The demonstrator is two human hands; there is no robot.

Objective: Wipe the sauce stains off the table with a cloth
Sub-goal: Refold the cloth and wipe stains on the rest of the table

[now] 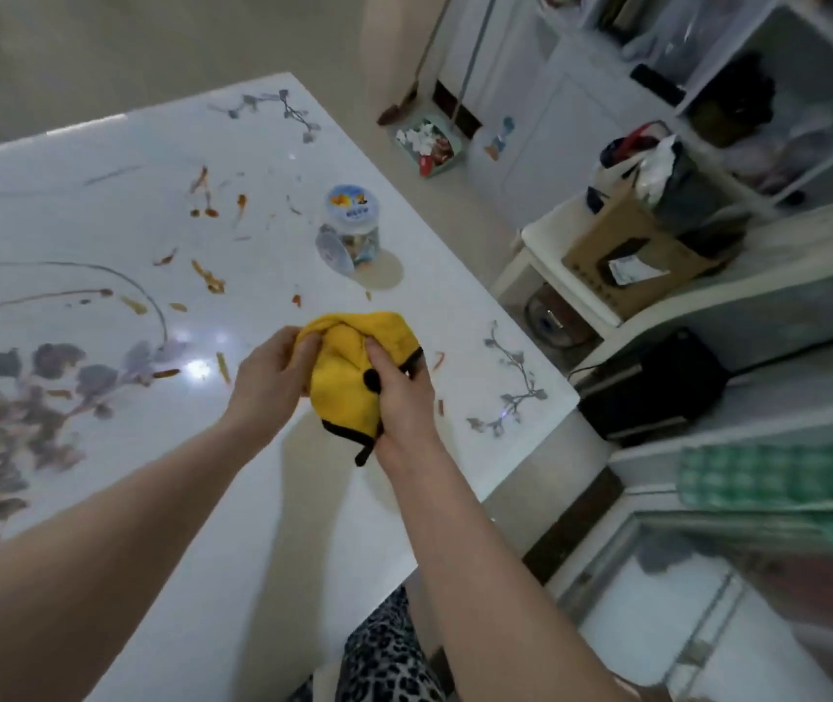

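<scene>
The left grip (272, 377) has its fingers curled into the upper left fold of a yellow cloth (348, 357); the right grip (399, 392) pinches the cloth's right side, thumb laid on the front beside a black spot, the other fingers wrapped behind. The cloth is bunched between the two, trimmed in black, with a short black loop hanging at its 6 o'clock corner; it is held over the white glossy desk (303, 524), near the desk's right edge, and whether it touches the surface cannot be told. Orange-brown sauce stains (209, 278) lie scattered on the desk from 9 o'clock round to 12 o'clock of the cloth; two small smears sit just at 3 o'clock of the right grip. A clear plastic jar (351, 225) with a printed blue lid stands at 12 o'clock, well apart from the cloth. Beyond the desk, at 2 o'clock, a cardboard box (627, 255) rests on a white stool.
</scene>
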